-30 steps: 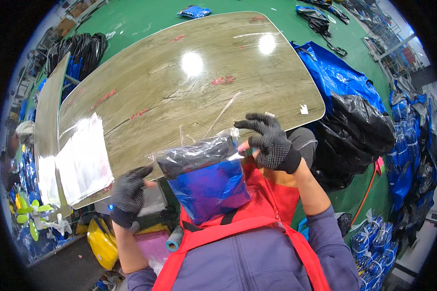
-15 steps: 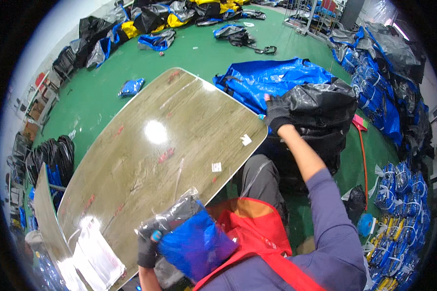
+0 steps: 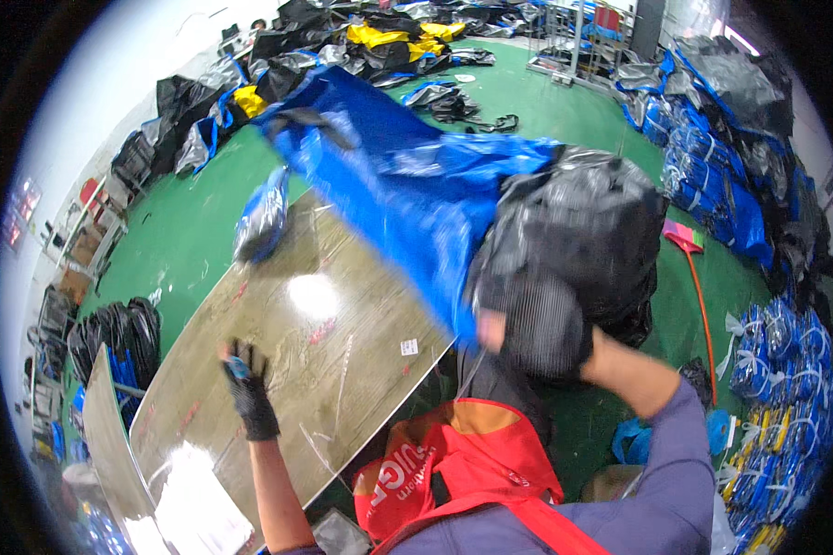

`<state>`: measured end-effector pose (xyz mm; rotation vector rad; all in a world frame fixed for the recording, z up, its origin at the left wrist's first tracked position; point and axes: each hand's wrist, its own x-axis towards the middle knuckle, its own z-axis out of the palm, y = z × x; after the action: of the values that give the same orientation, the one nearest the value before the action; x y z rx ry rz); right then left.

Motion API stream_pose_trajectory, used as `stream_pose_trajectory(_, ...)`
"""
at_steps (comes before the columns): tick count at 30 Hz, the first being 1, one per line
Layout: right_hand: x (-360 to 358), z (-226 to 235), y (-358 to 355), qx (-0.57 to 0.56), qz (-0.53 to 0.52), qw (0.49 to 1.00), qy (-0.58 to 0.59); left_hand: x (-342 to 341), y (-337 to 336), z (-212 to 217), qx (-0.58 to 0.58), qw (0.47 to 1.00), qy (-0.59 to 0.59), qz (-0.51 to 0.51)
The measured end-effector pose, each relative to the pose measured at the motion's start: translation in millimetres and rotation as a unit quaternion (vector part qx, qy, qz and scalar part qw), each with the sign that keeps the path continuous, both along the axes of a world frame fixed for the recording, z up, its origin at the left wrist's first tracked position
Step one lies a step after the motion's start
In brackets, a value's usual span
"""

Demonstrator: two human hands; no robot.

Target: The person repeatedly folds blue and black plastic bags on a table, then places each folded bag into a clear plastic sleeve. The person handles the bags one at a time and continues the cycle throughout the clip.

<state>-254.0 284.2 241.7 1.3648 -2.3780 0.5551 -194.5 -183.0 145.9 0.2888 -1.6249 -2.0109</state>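
My right hand (image 3: 541,328), in a dark ribbed glove and smeared by motion, grips the edge of a large blue plastic bag (image 3: 407,194). The bag's blue part stretches up and left over the far end of the table, while its black part (image 3: 583,213) bulges beside my right hand. Over the wood-patterned tabletop (image 3: 278,370) my left hand (image 3: 250,393), gloved with bare fingertips, is open and empty. A blurred packet (image 3: 264,217) of blue material in clear plastic appears at the table's far left edge; I cannot tell whether it touches anything.
White sheets (image 3: 199,504) lie at the table's near left. Bundled blue packs (image 3: 777,370) are stacked on the right, near a red-handled broom (image 3: 699,296). Black and blue bags (image 3: 315,37) line the far wall. A red apron (image 3: 453,453) covers my lap.
My left hand has let go of the blue packet and moved up over the table. My right hand has drawn the blue bag nearer, and its far part has swung up over the table.
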Motion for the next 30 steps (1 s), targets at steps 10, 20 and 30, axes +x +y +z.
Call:
stream_pose_trajectory(10, 91, -24, -36, 0.088, 0.013, 0.924, -0.373, 153, -31, 64, -0.632, 0.740, 0.057, 0.223)
stream_pose_trajectory(20, -74, -96, -24, 0.162, -0.461, 0.804, -0.339, 205, -72, -36, -0.556, 0.715, -0.167, 0.389)
stream_pose_trajectory(30, -133, -174, 15, 0.046, -0.321, 0.877, -0.355, 194, -120, -77, -0.297, 0.901, -0.039, 0.313)
